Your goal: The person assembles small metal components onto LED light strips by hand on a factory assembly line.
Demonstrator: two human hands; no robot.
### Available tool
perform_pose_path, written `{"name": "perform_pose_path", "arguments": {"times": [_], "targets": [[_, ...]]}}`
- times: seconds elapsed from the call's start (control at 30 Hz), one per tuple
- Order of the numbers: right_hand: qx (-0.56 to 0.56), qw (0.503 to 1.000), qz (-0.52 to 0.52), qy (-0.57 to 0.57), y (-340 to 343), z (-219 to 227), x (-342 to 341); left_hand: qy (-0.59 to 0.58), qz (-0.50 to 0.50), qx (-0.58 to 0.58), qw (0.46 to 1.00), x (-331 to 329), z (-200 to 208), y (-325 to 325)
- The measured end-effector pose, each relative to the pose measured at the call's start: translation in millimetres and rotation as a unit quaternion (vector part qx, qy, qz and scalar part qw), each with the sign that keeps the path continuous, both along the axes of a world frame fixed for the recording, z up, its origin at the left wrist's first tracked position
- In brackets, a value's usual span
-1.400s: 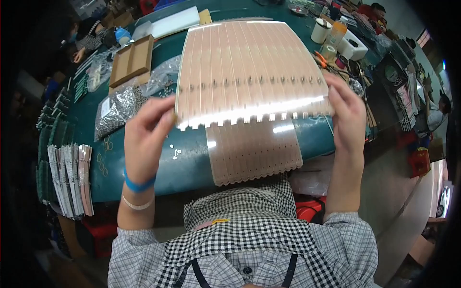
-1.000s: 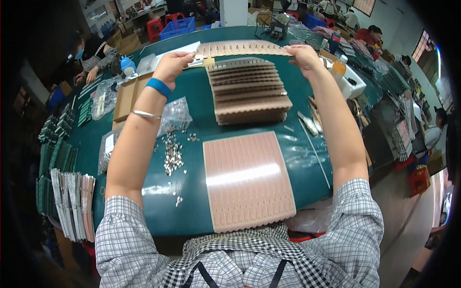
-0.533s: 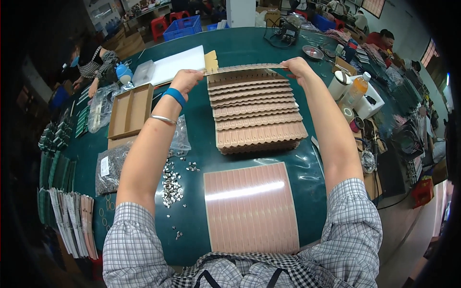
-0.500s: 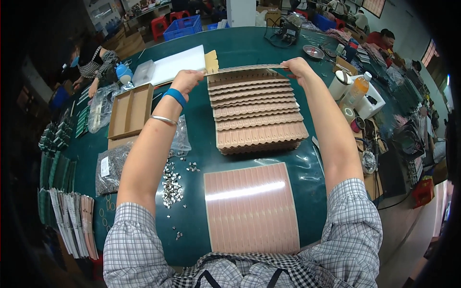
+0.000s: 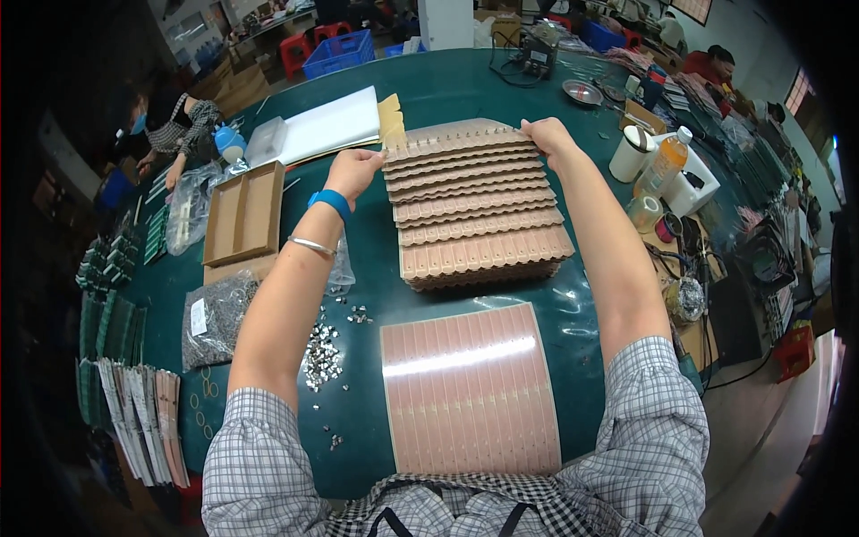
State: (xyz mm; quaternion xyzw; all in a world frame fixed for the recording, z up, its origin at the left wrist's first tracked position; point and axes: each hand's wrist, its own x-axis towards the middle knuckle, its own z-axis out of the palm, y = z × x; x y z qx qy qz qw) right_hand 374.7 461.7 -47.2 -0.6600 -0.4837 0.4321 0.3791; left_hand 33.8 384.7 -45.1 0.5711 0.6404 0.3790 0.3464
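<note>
A stack of pinkish-tan sheets with scalloped edges [image 5: 483,255] stands in front of me, its layers stepped back one behind another. At its far end, a scalloped sheet [image 5: 461,139] with a row of small pins or tabs lies against the top layers. My left hand [image 5: 355,172] pinches that sheet's left corner, and my right hand [image 5: 548,140] pinches its right corner. Nearer to me, a flat pink sheet [image 5: 470,385] marked into narrow strips lies on the green table, shining under the light; neither hand touches it.
Loose small metal pieces [image 5: 324,358] lie left of the flat sheet, near a bag of dark parts [image 5: 215,318]. A cardboard tray [image 5: 243,215] and white sheets [image 5: 331,125] are farther left. Bottles [image 5: 667,166], a wire spool [image 5: 667,227] and tools stand right. Another person works at the far left.
Both hands have brought the sheet down: it was raised nearly edge-on above the stack's far end and now rests against it. My left hand has come slightly nearer to me.
</note>
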Motion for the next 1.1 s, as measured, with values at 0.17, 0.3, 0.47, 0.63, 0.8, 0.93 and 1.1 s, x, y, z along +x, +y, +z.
{"name": "perform_pose_path", "arguments": {"times": [0.17,0.3,0.47,0.63,0.8,0.93,1.1], "targets": [[0.002,1.000,-0.023,-0.005,-9.8,-1.1,-5.8,0.036,0.027,0.009,0.999,-5.7,-4.7,-1.2],[0.055,0.998,-0.016,-0.032,-51.1,14.3,-3.7,0.066,0.011,0.091,0.994,-34.7,-4.9,-38.5],[0.169,0.979,0.100,-0.045,-161.4,33.8,37.0,0.184,-0.070,0.138,0.971,-96.1,4.9,-165.2],[0.201,0.962,0.144,-0.118,-214.4,30.6,36.5,0.226,-0.010,0.096,0.969,-145.3,-27.2,-275.1],[0.214,0.952,0.114,-0.184,-148.1,53.6,14.0,0.253,0.052,0.149,0.955,-128.2,-57.6,-321.5],[0.210,0.941,0.084,-0.250,-64.6,50.7,1.6,0.264,0.086,0.162,0.947,-112.8,-60.9,-335.5],[0.124,0.945,0.090,-0.290,-6.0,44.9,-32.3,0.217,0.110,0.135,0.961,-121.3,-71.4,-351.2]]}}
